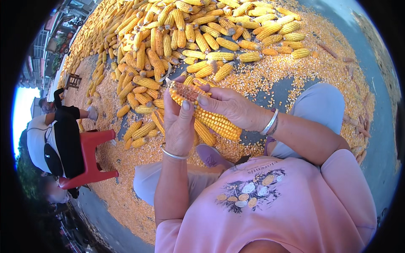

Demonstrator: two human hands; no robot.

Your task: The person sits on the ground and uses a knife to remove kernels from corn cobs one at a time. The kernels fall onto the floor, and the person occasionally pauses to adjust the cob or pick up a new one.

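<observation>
My left hand (178, 121), with a silver bangle at the wrist, grips the husk end of an ear of dried yellow corn (218, 121). My right hand (235, 106), also wearing a bangle, holds the same ear from the other side, its thumb on the edge of the kernels. Reddish bare cob shows on the upper part of the ear, while full rows of kernels cover its lower part. Below the hands, another ear (204, 132) is partly hidden. Beyond them lies a large heap of unshelled ears (177, 38).
Loose kernels (126, 186) cover much of the ground around my shoes (213, 155). Bare cobs (364, 126) lie at the right. On the left, a person (63, 142) sits on a red plastic stool (91, 158); another person is partly visible behind, near a small wooden stool (73, 81).
</observation>
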